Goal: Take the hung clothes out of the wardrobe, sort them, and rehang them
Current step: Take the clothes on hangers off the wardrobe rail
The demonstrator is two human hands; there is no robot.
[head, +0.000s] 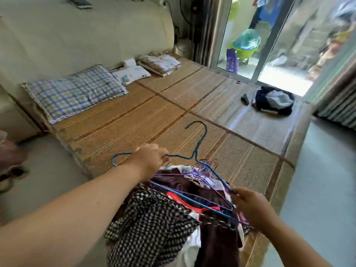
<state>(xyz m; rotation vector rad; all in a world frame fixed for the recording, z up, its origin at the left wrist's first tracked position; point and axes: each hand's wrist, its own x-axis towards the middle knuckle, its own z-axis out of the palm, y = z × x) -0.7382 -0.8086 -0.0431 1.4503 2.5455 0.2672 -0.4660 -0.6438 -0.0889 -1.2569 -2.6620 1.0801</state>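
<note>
View from the head of a person looking down at a bed covered with a woven mat [173, 112]. 2 bare arms reach forward into the picture.

The left hand [150, 158] is curled around the left shoulder of a blue wire hanger [179, 156], with the fingers wrapped over the wire. The hanger carries no garment. Its hook points up and away from the person, above the mat.

The right hand [250, 207] is closed on the right-hand end of a bundle of hangers [202, 203], thin blue and purple wires lying close together. The right shoulder of the blue wire hanger slopes down to this hand too.

Beneath both hands, at the near edge of the bed, is a pile of clothes [192, 185] with hangers among them. A black-and-white checked garment [154, 218] is at the left of the pile, dark maroon fabric is in the middle, and bits of white and red show between them.

Farther up the mat, a blue plaid pillow [75, 91] lies against a pale padded headboard [77, 35], with a small white pillow [133, 74] and a folded cloth [159, 63] beside it. A dark heap of clothing [273, 102] sits at the far right of the mat, near a sliding glass door [256, 45].
</note>
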